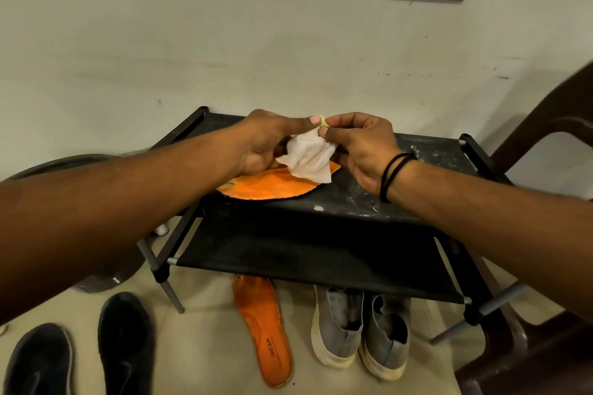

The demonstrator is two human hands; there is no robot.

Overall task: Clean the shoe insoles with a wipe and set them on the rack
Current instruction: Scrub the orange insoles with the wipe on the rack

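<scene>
2 orange insoles on record. Insole 1 (pixel 272 184) lies flat on the top shelf of the black rack (pixel 401 202), toward its left end, under the hands; its far tip is covered by the wipe. Insole 2 (pixel 264 330) lies on the floor in front of the rack, partly under the lower shelf, printed side up, probably awaiting its turn.

1 white wipe (pixel 309 155), crumpled, hangs above insole 1. Left hand (pixel 266 141) and right hand (pixel 356 147) both pinch its top edge between thumb and fingers, likely to pull it open or refold it before wiping.

1 small yellowish item sits at the pinch point; too small to identify.

2 grey shoes (pixel 359 330) stand on the floor right of insole 2; 2 dark shoes (pixel 83 349) stand left of the rack, cut off by the frame.

Rack's top shelf carries pale dusty specks. Whether insole 1 is already clean cannot be told.
</scene>
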